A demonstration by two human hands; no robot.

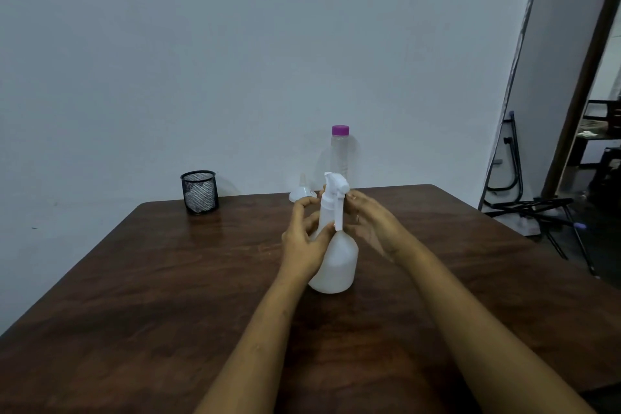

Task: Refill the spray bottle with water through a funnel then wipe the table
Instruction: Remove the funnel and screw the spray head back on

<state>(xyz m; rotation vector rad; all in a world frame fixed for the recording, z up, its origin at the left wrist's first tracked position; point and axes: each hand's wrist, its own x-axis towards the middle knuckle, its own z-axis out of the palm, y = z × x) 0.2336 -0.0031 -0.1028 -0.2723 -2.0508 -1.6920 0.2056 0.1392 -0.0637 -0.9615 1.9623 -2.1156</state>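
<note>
A white translucent spray bottle (336,262) stands upright in the middle of the dark wooden table (168,279), its white trigger head on top. My left hand (304,239) grips the bottle's neck from the left. My right hand (373,218) reaches the spray head from the right, fingers by the nozzle; how firmly it holds is unclear. Behind the bottle, a white funnel (301,193) lies mouth down near the table's far edge. A clear water bottle (340,155) with a purple cap stands behind it.
A black mesh cup (199,191) holding something white, perhaps a cloth, stands at the far left of the table by the wall. Folded metal stands (537,205) lie on the floor to the right, past the table's edge.
</note>
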